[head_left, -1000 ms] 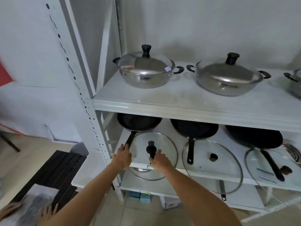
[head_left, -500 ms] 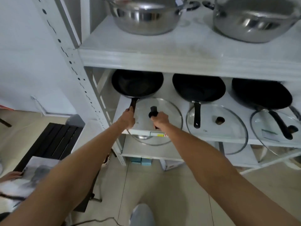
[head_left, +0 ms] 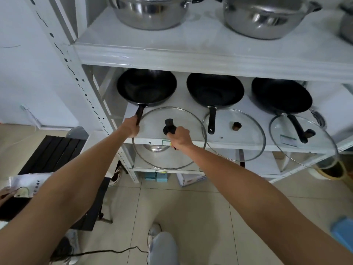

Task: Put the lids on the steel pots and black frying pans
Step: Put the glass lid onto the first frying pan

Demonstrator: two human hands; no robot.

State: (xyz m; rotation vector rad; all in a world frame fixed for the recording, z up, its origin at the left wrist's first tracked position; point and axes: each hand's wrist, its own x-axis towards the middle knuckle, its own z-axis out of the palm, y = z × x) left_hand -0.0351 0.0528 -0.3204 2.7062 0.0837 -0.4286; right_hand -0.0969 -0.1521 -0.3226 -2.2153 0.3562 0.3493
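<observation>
Three black frying pans stand on the middle shelf: the left pan (head_left: 146, 87), the middle pan (head_left: 214, 90) and the right pan (head_left: 280, 95). My left hand (head_left: 130, 127) grips the left pan's handle. My right hand (head_left: 180, 137) holds the black knob of a glass lid (head_left: 152, 129), which is tilted in front of the shelf edge. A second glass lid (head_left: 246, 138) with a brown knob leans by the middle pan. A third glass lid (head_left: 322, 148) leans at the right pan. Two steel pots (head_left: 149, 14) (head_left: 261, 20) stand on the upper shelf, tops cut off.
The white metal shelf rack (head_left: 191, 56) has a perforated post (head_left: 80, 87) at the left. A black slatted bench (head_left: 51, 153) stands left of it. Small boxes (head_left: 156, 176) sit under the lowest shelf. A cable (head_left: 107, 252) runs over the tiled floor.
The view has dropped and come closer to the middle shelf. My left hand has closed on the left pan's handle and my right hand has lifted the lid by its knob off the shelf edge.
</observation>
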